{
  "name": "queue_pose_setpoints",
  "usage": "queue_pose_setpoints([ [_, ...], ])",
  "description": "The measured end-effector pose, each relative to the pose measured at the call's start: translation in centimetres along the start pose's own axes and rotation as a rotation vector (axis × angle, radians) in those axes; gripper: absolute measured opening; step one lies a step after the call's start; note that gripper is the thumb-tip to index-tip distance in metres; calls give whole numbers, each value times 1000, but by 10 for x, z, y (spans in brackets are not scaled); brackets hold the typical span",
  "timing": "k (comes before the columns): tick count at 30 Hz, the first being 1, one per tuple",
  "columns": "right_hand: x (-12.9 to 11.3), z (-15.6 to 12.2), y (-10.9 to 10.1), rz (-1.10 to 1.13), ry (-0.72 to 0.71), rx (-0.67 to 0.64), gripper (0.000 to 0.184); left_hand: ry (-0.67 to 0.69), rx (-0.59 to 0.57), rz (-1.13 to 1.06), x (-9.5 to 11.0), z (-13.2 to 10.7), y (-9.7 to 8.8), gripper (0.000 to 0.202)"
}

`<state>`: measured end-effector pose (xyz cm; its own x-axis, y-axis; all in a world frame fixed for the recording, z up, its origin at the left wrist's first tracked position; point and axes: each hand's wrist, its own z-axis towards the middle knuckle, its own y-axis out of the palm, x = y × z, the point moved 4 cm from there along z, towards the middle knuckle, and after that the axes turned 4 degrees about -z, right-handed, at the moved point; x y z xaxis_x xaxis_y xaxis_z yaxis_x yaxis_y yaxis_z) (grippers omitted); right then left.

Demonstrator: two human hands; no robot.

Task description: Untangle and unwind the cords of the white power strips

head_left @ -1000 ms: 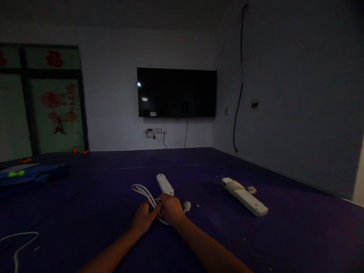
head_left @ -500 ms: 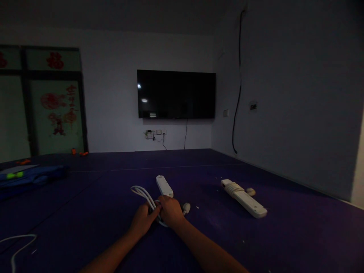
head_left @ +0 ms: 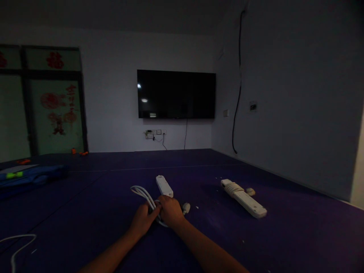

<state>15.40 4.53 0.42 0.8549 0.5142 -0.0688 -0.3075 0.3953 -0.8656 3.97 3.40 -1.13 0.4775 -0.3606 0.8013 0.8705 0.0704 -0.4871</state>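
Observation:
In the middle of the purple surface (head_left: 99, 212) lies a white power strip (head_left: 164, 185), its near end just beyond my hands. Its white cord (head_left: 143, 192) is gathered in several loops that stick out to the left. My left hand (head_left: 144, 217) is closed on the looped cord. Close against it, my right hand (head_left: 170, 211) also grips the cord, its fingers partly hidden. A white plug (head_left: 186, 207) rests just right of my right hand. Farther right lies a second power strip (head_left: 247, 201) with its cord wrapped round one end and its plug (head_left: 250, 192) beside it.
A white cable (head_left: 24, 242) lies at the lower left. Folded blue cloth (head_left: 36, 176) with a bright yellow-green item (head_left: 14, 174) is at the far left. Small orange things (head_left: 83, 153) lie near the door. A television (head_left: 176, 94) hangs on the back wall; a dark cable (head_left: 237, 106) dangles at right.

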Motion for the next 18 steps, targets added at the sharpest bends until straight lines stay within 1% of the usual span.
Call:
queue_pose_setpoints([
  [10, -1, 0, 0, -23, -1, -7, 23, 5, 8, 19, 3, -1, -1, 39],
  [15, -1, 0, -2, -25, 4, -11, 22, 34, 13, 19, 6, -2, -2, 39],
  [18, -2, -1, -3, -19, -2, 0, 22, 14, 11, 24, 5, -2, -2, 39],
])
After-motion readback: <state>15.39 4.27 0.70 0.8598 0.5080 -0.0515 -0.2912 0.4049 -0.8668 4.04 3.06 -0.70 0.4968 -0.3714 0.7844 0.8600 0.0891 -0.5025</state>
